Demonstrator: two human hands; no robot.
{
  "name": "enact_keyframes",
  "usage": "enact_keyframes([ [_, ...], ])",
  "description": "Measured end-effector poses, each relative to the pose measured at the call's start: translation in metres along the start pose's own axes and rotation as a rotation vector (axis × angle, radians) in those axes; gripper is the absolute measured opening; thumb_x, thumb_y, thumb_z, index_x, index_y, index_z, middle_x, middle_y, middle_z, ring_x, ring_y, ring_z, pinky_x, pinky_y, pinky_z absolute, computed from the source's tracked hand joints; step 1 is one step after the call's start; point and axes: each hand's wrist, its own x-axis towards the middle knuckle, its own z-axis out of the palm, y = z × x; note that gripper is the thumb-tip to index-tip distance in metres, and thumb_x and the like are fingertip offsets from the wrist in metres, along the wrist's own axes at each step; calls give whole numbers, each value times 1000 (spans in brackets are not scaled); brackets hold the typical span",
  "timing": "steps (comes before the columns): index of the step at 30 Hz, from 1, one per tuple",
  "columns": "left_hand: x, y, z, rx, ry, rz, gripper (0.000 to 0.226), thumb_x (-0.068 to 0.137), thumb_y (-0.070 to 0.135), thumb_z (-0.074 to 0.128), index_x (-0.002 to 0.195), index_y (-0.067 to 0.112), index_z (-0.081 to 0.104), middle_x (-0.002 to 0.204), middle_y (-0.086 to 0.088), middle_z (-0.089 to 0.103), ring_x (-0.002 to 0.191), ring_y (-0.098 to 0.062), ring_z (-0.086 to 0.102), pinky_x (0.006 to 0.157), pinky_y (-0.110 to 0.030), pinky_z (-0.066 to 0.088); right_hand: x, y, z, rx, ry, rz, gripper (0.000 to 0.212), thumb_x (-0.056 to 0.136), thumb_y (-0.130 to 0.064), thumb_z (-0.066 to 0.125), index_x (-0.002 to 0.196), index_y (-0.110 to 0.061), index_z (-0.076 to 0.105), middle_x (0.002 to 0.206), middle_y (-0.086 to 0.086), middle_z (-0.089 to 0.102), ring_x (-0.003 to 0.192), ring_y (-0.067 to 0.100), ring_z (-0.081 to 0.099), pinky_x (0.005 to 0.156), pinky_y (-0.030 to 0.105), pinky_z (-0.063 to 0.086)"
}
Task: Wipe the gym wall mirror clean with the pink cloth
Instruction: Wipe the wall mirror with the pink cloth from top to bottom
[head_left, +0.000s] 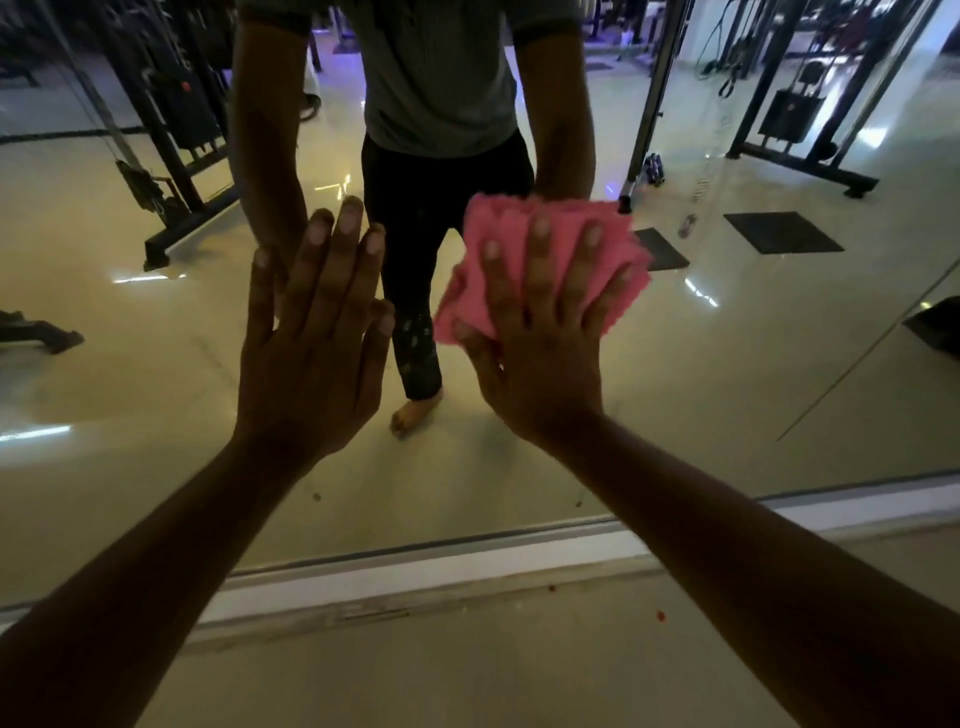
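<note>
The wall mirror (156, 415) fills most of the head view and reaches down to a pale frame near the floor. My right hand (540, 332) presses the folded pink cloth (498, 228) flat against the glass, fingers spread and straight over it. My left hand (311, 338) lies flat on the bare mirror just left of the cloth, fingers straight and pointing up. Both forearms come in from the lower corners. The mirror reflects my own body and arms behind the hands.
The mirror's bottom frame (415, 566) runs slantwise above the tiled floor (441, 675). In the glass I see reflected gym machines at left (166, 130) and right (795, 119), dark floor mats (779, 231) and a shiny floor.
</note>
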Motion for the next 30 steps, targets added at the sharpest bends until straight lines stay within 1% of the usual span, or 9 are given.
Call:
enact_keyframes([
  [2,0,-1,0,-5,-2,4,65,115,27,51,170,6,25,178,-18,20,166,-36,19,134,-59,13,-35,15,10,-38,-89,-236,81,112,-57,56,174,-32,10,183,9,3,166,51,6,128,79,0],
  [4,0,-3,-3,-23,-7,7,64,115,27,52,170,6,26,178,-18,22,166,-37,21,133,-62,18,-60,44,6,-115,-134,-246,92,110,-48,64,176,-32,1,183,8,1,167,47,6,127,82,10],
  [9,1,-21,-10,-3,24,1,64,115,27,50,170,5,26,177,-18,22,165,-37,21,132,-62,19,-3,-5,-5,45,49,320,81,115,-50,49,173,-14,5,179,29,5,164,58,3,126,82,9],
  [12,-2,-29,-13,-36,7,5,63,116,26,48,171,6,24,178,-18,20,166,-37,18,133,-61,17,-11,-43,9,20,-43,-103,69,117,-53,35,175,-27,7,181,17,7,164,56,8,127,82,8],
  [14,-8,-36,-14,-33,-1,23,64,116,25,49,171,7,24,178,-18,20,166,-37,18,133,-61,17,-49,-26,20,-70,-153,-379,76,115,-49,47,175,-34,3,181,9,13,166,49,10,127,81,15],
  [16,-16,-43,-15,-29,-12,42,64,116,24,49,172,8,23,178,-17,21,166,-37,19,133,-62,19,-75,-5,20,-105,-156,-242,82,111,-55,58,174,-30,13,181,12,17,165,52,14,124,83,20],
  [21,-39,-60,-17,-16,-40,25,65,116,26,48,172,10,21,179,-15,19,166,-35,18,131,-64,20,-19,-51,15,36,26,426,86,112,-64,36,173,-10,7,179,30,4,165,56,2,129,77,10],
  [27,-38,-70,-22,-53,-54,46,64,116,25,48,172,9,22,179,-15,19,167,-34,17,133,-62,18,-57,-55,26,-77,-125,-113,79,111,-63,52,171,-18,25,177,20,14,163,58,12,128,80,11],
  [30,-39,-72,-22,-64,-79,45,64,116,27,45,173,10,20,180,-14,16,167,-33,14,133,-61,16,-59,-41,17,-67,-124,175,86,111,-71,33,172,-14,11,180,26,7,165,57,6,128,79,12],
])
